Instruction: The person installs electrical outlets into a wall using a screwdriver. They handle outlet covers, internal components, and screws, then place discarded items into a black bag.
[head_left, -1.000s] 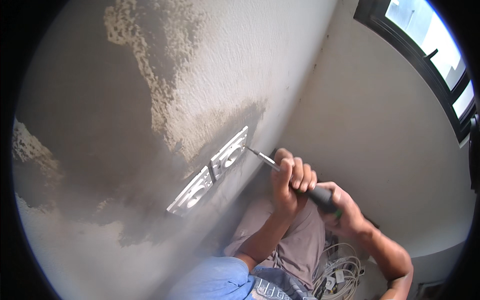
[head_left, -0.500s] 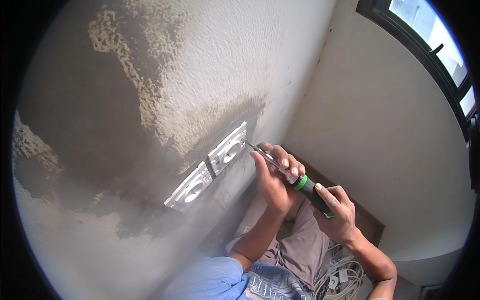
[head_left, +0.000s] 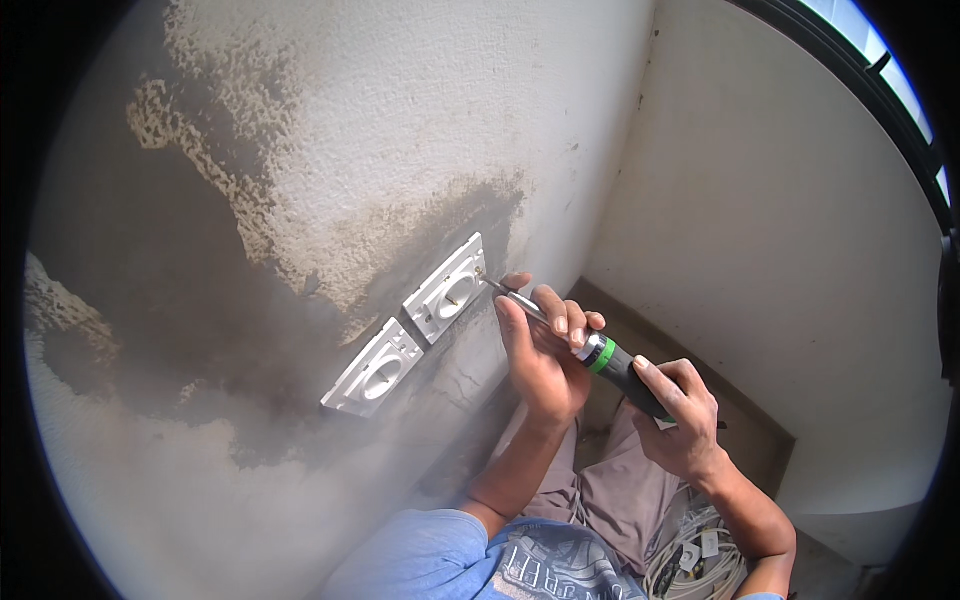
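In the head view, the right hand grips the dark handle of a screwdriver, while the left hand's fingers wrap its shaft. The tip sits at the right edge of the upper white socket, just beside the lower white socket on the wall. Coiled cables lie near the legs.

The rough, grey-patched wall carries two white sockets, one just beside the other; on the floor lies coiled pale cable.
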